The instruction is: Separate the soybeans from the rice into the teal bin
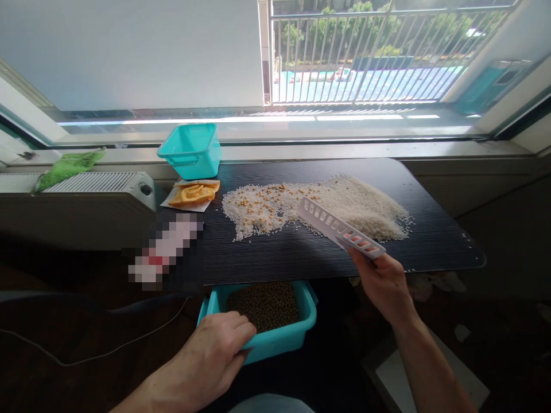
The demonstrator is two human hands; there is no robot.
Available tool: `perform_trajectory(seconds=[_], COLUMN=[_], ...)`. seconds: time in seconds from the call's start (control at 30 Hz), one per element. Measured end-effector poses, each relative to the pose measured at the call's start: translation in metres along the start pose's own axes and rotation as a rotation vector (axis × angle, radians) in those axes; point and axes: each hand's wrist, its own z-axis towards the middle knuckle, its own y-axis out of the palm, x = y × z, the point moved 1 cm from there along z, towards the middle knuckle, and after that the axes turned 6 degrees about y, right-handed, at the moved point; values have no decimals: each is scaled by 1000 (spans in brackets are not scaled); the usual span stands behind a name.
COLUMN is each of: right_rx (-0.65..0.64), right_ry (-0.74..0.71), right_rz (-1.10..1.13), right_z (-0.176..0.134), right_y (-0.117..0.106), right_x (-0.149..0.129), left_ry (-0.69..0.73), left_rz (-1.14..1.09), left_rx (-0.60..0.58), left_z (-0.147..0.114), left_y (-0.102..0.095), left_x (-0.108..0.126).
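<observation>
My left hand [226,344] is closed round the near left rim of a turquoise bin [279,344]. Round brownish beans [264,307] fill the part of it that I can see, just under the table's front edge. In my right hand [383,281] is a white slotted plastic piece [327,221], gripped at its near end and tilted above the table. Its far end overlaps a spread of white rice [365,201]. Yellow beans [258,203] lie scattered over the rice's left part. My right fingers show through the slots.
The dark table [267,258] stands against the window sill. At its back left corner is another turquoise bin [193,149], with orange peel [193,194] on white paper in front. A radiator [103,183] with a green cloth [71,166] is on the left. A white cable [124,344] runs below.
</observation>
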Motion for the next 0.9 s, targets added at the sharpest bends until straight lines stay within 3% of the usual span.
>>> perform_trajectory(seconds=[0.13, 0.33, 0.53, 0.9], right_rx=[31, -93, 88, 39], right_ry=[38, 14, 26, 62], right_rz=[66, 45, -41, 17], right_z=[5, 5, 14, 9], right_y=[5, 9, -5, -9], right_x=[4, 5, -3, -8], left_ry=[8, 2, 6, -3], left_rz=[-10, 9, -14, -24], left_rx=[-4, -12, -18, -23], left_z=[-1, -2, -1, -1], left_y=[0, 3, 3, 3], left_x=[0, -1, -1, 0])
